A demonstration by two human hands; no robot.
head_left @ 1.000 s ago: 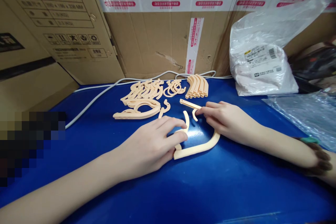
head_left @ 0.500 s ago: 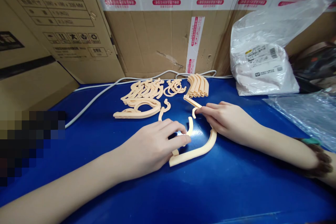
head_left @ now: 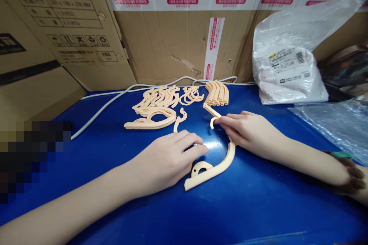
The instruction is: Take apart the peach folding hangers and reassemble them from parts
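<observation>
Both hands are working over a blue table (head_left: 230, 214), and the work in hand looks, by my judgement, only partly through. The right hand (head_left: 247, 130) is pinching a small peach hook piece (head_left: 212, 122) between thumb and forefinger, with its other fingers curling over the upper end of a curved hanger arm (head_left: 214, 166) that is lying flat on the table in the near middle. The left hand (head_left: 166, 159) is resting palm down just left of that arm, its fingers bent loosely with the tips near the arm's rounded lower end; whether they are gripping anything underneath I cannot tell. A straight peach strip (head_left: 211, 110) is running from the right fingertips toward the far side. Farther back, a row of loose peach parts (head_left: 156, 101) is lying on the left, some small hooks (head_left: 192, 95) in the middle and a tidy stack of arms (head_left: 217, 93) to the right, so plenty seems to be waiting. A white cable (head_left: 109, 103) is trailing behind them. As for containers, a white plastic bag (head_left: 287, 72) with a label is sitting far right, its contents hidden; clear plastic wrap (head_left: 339, 122) is lying nearer; taped cardboard boxes (head_left: 172, 38) are standing closed behind.
</observation>
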